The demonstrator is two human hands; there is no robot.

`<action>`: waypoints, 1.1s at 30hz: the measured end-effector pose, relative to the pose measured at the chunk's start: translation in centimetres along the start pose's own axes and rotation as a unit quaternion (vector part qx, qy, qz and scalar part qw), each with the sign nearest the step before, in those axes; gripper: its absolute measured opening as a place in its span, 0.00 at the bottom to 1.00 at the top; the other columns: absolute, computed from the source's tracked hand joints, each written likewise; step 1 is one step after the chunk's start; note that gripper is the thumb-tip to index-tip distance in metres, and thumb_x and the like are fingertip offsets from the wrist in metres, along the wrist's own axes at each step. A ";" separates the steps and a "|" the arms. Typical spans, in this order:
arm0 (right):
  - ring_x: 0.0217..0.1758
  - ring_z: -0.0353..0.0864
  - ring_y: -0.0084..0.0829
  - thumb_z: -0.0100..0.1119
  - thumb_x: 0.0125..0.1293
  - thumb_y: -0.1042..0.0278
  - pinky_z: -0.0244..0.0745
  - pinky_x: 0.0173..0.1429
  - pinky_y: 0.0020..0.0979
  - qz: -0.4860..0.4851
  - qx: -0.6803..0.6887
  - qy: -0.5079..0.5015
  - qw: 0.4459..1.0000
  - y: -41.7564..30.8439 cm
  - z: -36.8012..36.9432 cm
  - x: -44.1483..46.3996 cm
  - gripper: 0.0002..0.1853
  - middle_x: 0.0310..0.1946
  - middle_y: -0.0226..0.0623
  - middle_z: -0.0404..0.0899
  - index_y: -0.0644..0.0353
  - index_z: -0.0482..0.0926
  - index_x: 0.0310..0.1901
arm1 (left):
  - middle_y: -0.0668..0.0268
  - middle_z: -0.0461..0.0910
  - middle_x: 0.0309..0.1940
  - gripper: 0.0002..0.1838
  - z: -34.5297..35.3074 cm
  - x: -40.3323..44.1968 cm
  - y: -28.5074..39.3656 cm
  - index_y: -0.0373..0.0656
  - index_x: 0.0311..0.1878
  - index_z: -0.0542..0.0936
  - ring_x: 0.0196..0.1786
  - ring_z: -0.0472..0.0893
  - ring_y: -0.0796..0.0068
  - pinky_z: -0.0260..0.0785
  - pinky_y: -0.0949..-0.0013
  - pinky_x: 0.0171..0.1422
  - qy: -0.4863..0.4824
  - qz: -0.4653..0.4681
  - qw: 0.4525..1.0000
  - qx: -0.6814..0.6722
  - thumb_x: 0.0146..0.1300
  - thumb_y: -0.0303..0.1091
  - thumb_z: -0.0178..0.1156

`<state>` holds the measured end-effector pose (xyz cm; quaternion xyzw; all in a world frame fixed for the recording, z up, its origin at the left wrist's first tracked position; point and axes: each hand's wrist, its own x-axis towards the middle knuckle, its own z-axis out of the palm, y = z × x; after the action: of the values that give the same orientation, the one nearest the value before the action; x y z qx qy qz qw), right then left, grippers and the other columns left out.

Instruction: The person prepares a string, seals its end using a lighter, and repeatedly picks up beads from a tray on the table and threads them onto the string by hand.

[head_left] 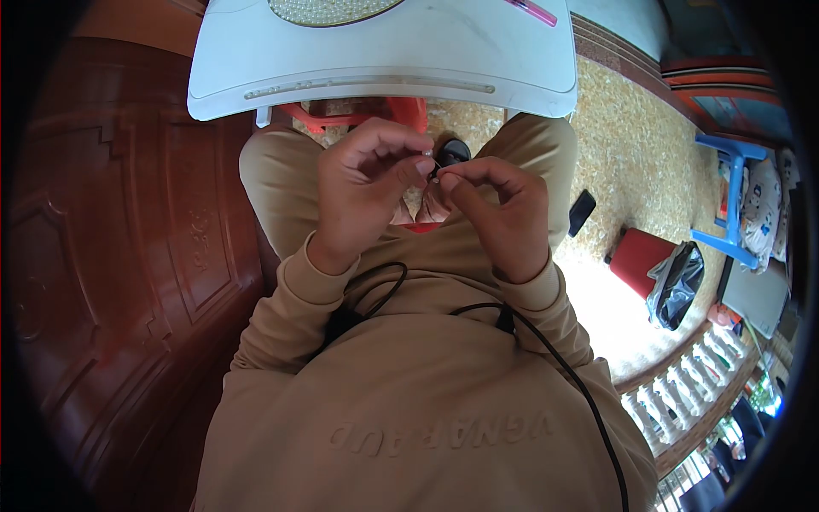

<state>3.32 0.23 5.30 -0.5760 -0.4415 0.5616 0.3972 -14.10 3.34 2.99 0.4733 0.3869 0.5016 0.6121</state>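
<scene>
Over my lap, just in front of the table edge, both hands are raised close together. Between the thumb and forefinger of my left hand (358, 188) is a small pearl bead (428, 154). My right hand (508, 205) pinches a thin dark strand (438, 164) that runs toward the left fingertips; whether it is thread or wire I cannot tell. Another tiny pale bit shows at the right fingertips. Many pearl beads fill a round tray (334, 10) on the white table (375, 51), and more lie in the slot along its front edge.
A pink pen-like tool (534, 11) lies on the table. A black cable (589, 392) crosses my sweatshirt. Carved wooden panelling (128, 239) stands at the left. On the right are a phone-like black object (582, 212), a red box-like object (640, 264) and a blue stool (732, 200).
</scene>
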 end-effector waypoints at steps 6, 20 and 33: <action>0.32 0.77 0.23 0.61 0.65 0.81 0.73 0.42 0.21 0.006 0.053 0.000 0.999 1.4 -0.1 0.8 0.06 0.30 0.35 0.83 0.69 0.84 0.43 | 0.64 0.78 0.37 0.12 0.2 0.3 0.8 0.36 0.44 0.81 0.32 0.76 0.78 0.71 0.76 0.37 -0.042 0.093 0.983 0.155 0.60 0.12 0.60; 0.26 0.71 0.15 0.66 0.65 0.78 0.66 0.31 0.16 -0.014 0.151 0.001 0.989 4.1 -0.1 1.7 0.05 0.28 0.29 0.83 0.64 0.85 0.43 | 0.66 0.75 0.35 0.11 0.8 2.8 1.5 0.39 0.39 0.77 0.35 0.73 0.72 0.67 0.72 0.41 -0.123 0.088 0.922 0.356 0.58 0.12 0.55; 0.25 0.69 0.15 0.64 0.65 0.80 0.65 0.31 0.16 -0.055 0.146 0.053 0.986 4.0 -0.2 2.5 0.05 0.28 0.27 0.82 0.64 0.85 0.42 | 0.64 0.84 0.33 0.06 -6.8 26.7 -1.0 0.40 0.38 0.86 0.32 0.80 0.66 0.72 0.67 0.40 0.023 0.244 0.773 0.585 0.59 0.22 0.62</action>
<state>3.67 1.41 0.76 -0.5161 -0.3638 0.5660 0.5300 -14.97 30.81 0.33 0.8070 0.4908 0.3219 0.0648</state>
